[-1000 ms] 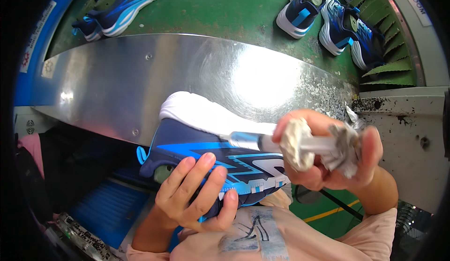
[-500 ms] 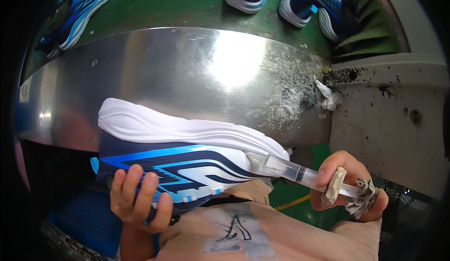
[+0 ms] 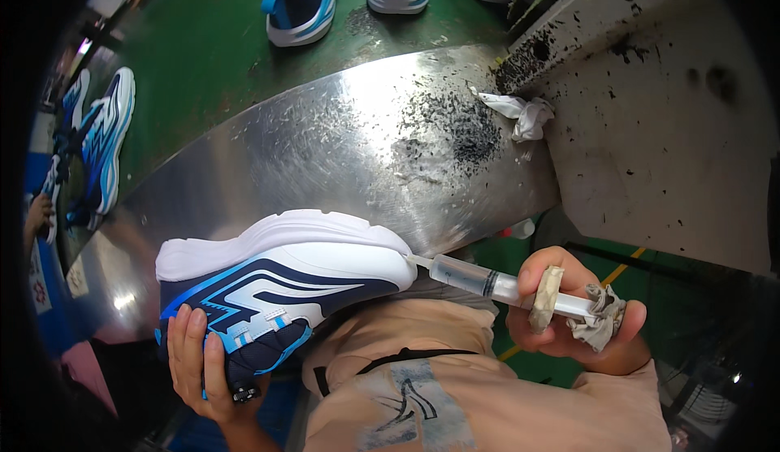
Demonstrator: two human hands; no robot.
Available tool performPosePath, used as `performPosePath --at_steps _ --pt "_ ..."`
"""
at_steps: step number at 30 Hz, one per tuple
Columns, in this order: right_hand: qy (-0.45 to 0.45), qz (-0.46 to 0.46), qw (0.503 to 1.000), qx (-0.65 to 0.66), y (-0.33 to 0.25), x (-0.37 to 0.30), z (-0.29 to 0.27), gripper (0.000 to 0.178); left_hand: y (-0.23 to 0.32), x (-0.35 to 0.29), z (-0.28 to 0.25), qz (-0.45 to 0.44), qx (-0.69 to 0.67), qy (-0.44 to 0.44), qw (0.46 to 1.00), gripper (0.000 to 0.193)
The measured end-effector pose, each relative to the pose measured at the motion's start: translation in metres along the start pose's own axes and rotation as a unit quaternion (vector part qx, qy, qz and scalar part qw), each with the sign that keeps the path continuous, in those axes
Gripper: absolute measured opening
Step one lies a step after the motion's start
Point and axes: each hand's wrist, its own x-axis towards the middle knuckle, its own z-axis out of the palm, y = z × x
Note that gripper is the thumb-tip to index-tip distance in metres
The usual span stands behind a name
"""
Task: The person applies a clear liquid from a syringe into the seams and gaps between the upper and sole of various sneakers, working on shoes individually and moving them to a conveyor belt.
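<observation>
A navy, blue and white running shoe (image 3: 268, 281) is in my left hand (image 3: 199, 359), whose fingers wrap round the upper near the heel and collar. The shoe's white sole (image 3: 284, 233) faces away from me and its toe points right. My right hand (image 3: 536, 334) grips a clear plastic syringe (image 3: 467, 276), with beige wrapping on its finger flange and grey wrapping on the plunger end. At the toe, the syringe's tip meets the line between sole and upper; whether it presses in is too small to tell.
Beyond the shoe lies a shiny metal ledge (image 3: 301, 147) with dark residue and a crumpled white tissue (image 3: 528, 119). More shoes stand on the green surface (image 3: 203, 62) behind it. A stained grey panel (image 3: 650, 151) rises at the right. Another person's hand (image 3: 39, 212) shows at far left.
The view has swung to the right. The shoe has turned so more of its toe and laces show, and the syringe tip has shifted from the forefoot side to the toe end.
</observation>
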Motion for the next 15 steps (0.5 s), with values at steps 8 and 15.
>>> performPosePath --at_steps 8,15 --pt "-0.053 -0.046 0.997 0.039 0.015 0.005 -0.005 0.111 -0.005 0.036 -0.002 -0.028 -0.023 -0.046 0.998 0.059" --pt "-0.032 -0.139 0.988 -0.051 0.045 0.029 -0.013 0.104 -0.027 0.096 0.001 -0.093 -0.129 -0.159 0.974 0.068"
